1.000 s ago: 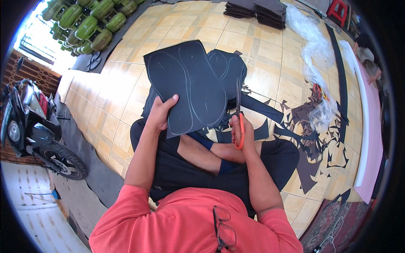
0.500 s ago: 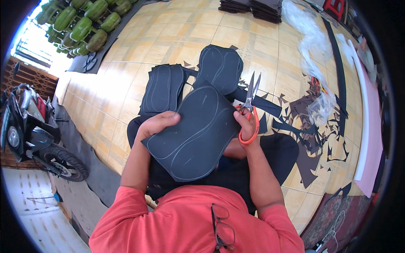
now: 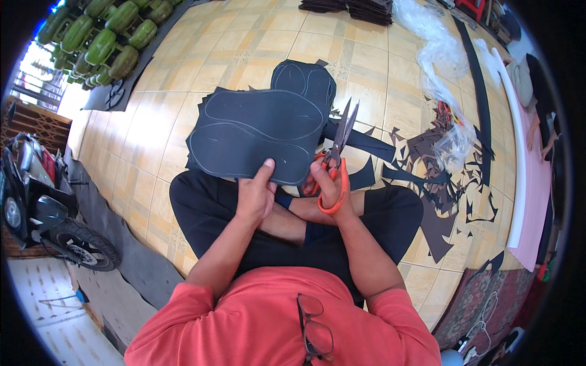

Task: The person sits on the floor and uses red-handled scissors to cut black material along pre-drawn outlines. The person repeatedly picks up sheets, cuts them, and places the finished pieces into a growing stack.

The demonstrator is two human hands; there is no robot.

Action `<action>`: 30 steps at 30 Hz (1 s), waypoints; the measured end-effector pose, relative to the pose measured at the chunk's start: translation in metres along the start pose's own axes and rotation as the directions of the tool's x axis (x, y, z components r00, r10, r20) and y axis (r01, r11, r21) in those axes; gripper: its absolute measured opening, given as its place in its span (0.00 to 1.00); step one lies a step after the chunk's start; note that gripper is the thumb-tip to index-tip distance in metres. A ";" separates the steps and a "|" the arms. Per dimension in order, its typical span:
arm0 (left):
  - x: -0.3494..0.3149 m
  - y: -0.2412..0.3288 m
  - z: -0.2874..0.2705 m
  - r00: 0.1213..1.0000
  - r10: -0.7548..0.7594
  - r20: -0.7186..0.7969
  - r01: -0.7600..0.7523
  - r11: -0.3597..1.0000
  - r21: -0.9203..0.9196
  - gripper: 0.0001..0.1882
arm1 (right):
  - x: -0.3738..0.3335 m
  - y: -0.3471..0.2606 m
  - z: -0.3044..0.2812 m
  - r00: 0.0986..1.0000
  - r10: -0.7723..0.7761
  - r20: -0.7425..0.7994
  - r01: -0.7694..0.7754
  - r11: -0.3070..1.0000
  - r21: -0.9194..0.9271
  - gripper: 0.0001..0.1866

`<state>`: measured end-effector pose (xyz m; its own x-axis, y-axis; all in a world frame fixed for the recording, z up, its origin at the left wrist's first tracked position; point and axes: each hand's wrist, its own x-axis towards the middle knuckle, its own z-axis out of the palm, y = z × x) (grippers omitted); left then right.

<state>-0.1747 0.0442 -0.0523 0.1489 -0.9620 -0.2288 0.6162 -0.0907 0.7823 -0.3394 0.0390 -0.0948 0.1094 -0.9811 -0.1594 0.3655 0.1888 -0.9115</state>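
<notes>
A dark sheet (image 3: 256,131) with two sole-like outlines drawn in pale lines is held out over my crossed legs. My left hand (image 3: 259,192) grips its near edge, thumb on top. In my right hand (image 3: 329,186) are scissors (image 3: 343,131) with orange handles, their blades pointing away from me. The right fingers are by the sheet's near right corner; whether they touch it is unclear. Just beyond lies another outlined dark sheet (image 3: 303,79), partly covered. A stack of dark pieces (image 3: 194,149) peeks out at the left, mostly hidden beneath the held sheet.
Dark offcuts (image 3: 430,146) litter the tiled floor to the right, beside clear plastic wrap (image 3: 448,73). More dark sheets (image 3: 354,9) are stacked at the far side. A motorcycle (image 3: 58,210) stands left, below green gas cylinders (image 3: 101,46). Another person's hand (image 3: 531,134) shows at far right.
The held sheet has turned so its long side runs crosswise, and moved farther from me. My left hand has shifted from its left edge to its near edge. The scissors stay in my right hand.
</notes>
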 end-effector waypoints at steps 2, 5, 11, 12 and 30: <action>0.008 0.009 -0.003 0.999 0.050 0.010 -0.050 0.999 0.019 0.20 | 0.002 0.006 -0.006 0.994 -0.002 -0.114 -0.020 0.981 -0.193 0.17; 0.014 0.021 -0.006 0.994 0.110 0.002 -0.110 0.992 0.068 0.18 | 0.005 0.004 -0.010 0.967 -0.241 -0.088 0.157 0.829 -0.537 0.17; 0.012 0.029 -0.003 0.990 0.105 -0.092 -0.090 0.984 0.153 0.17 | 0.001 -0.007 0.000 0.950 -0.311 -0.025 0.225 0.737 -0.637 0.18; 0.013 0.028 -0.009 0.992 0.102 -0.069 -0.088 0.978 0.190 0.17 | 0.001 -0.008 0.000 0.946 -0.323 -0.023 0.235 0.735 -0.636 0.18; 0.033 0.049 -0.040 0.994 0.100 0.046 -0.106 0.982 0.156 0.25 | -0.004 -0.002 -0.002 0.981 -0.190 0.041 0.181 0.812 -0.554 0.24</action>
<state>-0.1087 0.0183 -0.0446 0.1743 -0.9771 -0.1223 0.4688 -0.0269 0.8829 -0.3425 0.0423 -0.0930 0.0759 -0.9966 0.0329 -0.1956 -0.0472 -0.9796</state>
